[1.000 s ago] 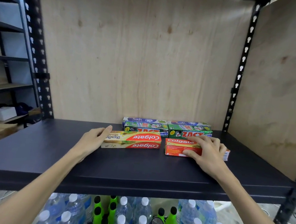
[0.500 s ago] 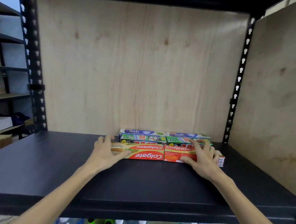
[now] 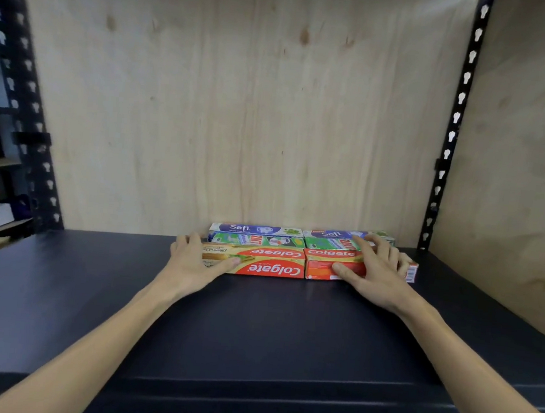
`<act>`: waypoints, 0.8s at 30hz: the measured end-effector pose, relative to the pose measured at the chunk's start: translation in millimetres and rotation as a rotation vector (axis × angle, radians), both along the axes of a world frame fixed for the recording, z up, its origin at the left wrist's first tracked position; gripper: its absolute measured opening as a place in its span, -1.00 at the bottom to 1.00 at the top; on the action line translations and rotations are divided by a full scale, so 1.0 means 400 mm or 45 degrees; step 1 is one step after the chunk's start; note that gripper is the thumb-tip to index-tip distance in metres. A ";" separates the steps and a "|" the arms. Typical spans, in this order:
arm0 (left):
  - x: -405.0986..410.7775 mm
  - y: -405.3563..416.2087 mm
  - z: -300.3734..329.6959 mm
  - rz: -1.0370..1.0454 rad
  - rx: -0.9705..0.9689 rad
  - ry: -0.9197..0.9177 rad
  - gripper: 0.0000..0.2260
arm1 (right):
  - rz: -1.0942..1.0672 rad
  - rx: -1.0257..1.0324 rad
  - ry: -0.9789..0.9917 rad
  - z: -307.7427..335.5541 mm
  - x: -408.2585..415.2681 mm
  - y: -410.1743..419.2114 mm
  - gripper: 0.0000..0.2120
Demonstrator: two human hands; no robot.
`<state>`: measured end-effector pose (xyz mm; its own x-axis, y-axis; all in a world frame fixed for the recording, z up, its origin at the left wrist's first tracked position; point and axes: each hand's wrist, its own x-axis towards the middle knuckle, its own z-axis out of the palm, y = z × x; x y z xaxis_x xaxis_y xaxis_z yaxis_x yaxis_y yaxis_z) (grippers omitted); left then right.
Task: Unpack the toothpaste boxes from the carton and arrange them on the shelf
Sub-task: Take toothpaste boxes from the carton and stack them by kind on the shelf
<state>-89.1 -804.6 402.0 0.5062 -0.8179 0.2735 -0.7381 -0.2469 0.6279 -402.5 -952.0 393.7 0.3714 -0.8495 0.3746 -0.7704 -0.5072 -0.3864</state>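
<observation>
Plywood-backed dark shelf (image 3: 90, 288), boxes grouped at the back. Left hand (image 3: 192, 260) spread flat, fingers apart, on the near-left Colgate box (image 3: 259, 260). Alongside, touching, the orange Colgate box (image 3: 328, 265) under the right hand (image 3: 378, 273), fingers splayed, pressing not clamping. Probably light, stiff, crushable cardboard; best gripped across long sides.

The shelf (image 3: 252, 337) looks like dark painted metal, smooth with a dull sheen. Behind it, the back panel (image 3: 241, 103) is pale bare plywood, matt, grain and knots showing. The posts (image 3: 455, 124) are black perforated metal. The boxes (image 3: 268, 266) against the panel are glossy printed card.
</observation>
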 end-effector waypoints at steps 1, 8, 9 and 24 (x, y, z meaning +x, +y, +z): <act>-0.001 0.001 -0.001 -0.004 -0.015 0.004 -0.18 | -0.007 -0.006 -0.010 -0.002 0.000 0.002 -0.21; 0.000 0.012 -0.009 -0.121 -0.098 0.012 -0.22 | -0.028 -0.035 -0.056 -0.008 0.000 0.005 -0.18; -0.002 0.015 -0.010 -0.122 -0.099 0.004 -0.23 | -0.034 -0.068 -0.067 -0.009 -0.001 0.008 -0.16; -0.117 0.186 -0.022 -0.067 -0.203 -0.712 -0.18 | 0.175 -0.436 -0.179 -0.004 -0.030 0.264 -0.19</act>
<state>-135.9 -730.3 393.3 0.2090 -0.7650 0.6092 -0.9769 -0.1352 0.1653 -414.4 -846.4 392.3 0.3979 -0.6124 0.6831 -0.6377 -0.7200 -0.2740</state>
